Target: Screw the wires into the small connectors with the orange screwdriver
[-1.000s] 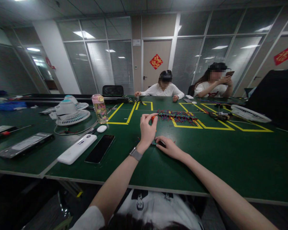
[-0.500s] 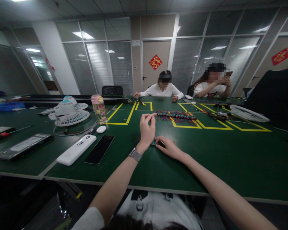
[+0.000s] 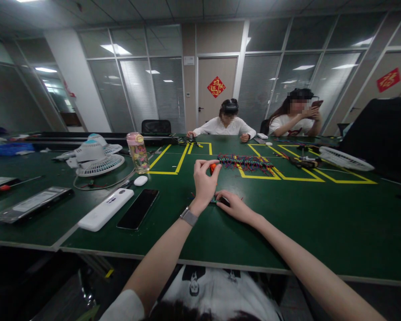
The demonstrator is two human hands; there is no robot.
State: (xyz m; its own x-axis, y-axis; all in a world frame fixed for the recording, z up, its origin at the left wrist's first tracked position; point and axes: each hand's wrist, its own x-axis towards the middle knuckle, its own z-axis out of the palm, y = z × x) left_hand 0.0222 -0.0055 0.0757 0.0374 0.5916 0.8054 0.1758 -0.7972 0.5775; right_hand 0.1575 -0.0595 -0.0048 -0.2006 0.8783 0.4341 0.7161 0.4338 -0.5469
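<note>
Your left hand (image 3: 205, 182) has its fingers curled around an orange handle (image 3: 214, 167), which shows between thumb and forefinger. Below it, the small green board (image 3: 213, 200) lies on the bench (image 3: 304, 223), at the fingertips of your right hand (image 3: 235, 207); you can't tell whether those fingers clamp it.

Grey-banded wristwatch (image 3: 189, 216) — white short sleeve (image 3: 124, 306) — printed shirt (image 3: 214, 290).
</note>
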